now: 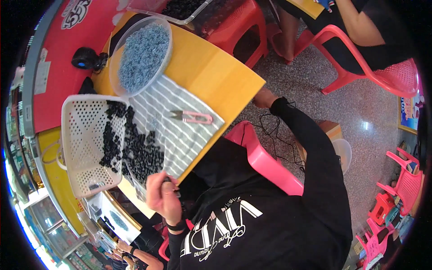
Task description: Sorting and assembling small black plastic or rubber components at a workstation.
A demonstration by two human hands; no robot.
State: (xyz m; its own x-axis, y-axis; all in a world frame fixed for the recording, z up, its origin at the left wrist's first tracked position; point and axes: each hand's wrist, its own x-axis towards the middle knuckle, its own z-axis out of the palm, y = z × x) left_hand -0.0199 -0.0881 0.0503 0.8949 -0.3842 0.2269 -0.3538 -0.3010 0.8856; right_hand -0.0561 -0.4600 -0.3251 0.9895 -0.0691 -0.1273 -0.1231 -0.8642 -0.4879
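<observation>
At the near edge of the yellow table my left hand [164, 198] is closed, with a small black piece [168, 180] showing between thumb and fingers. Close by, a heap of small black pieces [143, 155] spills in front of the white perforated basket [92, 173], which lies tipped toward it. My right hand [264, 98] is at the table's right corner; its fingers are mostly hidden. Pink-handled thread snips [193, 117] lie on a grey-and-white striped cloth [180, 141]. Beyond the cloth stands a round clear tub [167, 49] full of tiny blue-grey pieces [143, 56].
The yellow table [216, 72] carries these things. A black round device [85, 58] stands past the tub. Behind are a clear bin [180, 20] of black pieces and a red stool [238, 31]. A person sits on a red chair [360, 58] at upper right. Black cables [274, 135] trail on the floor.
</observation>
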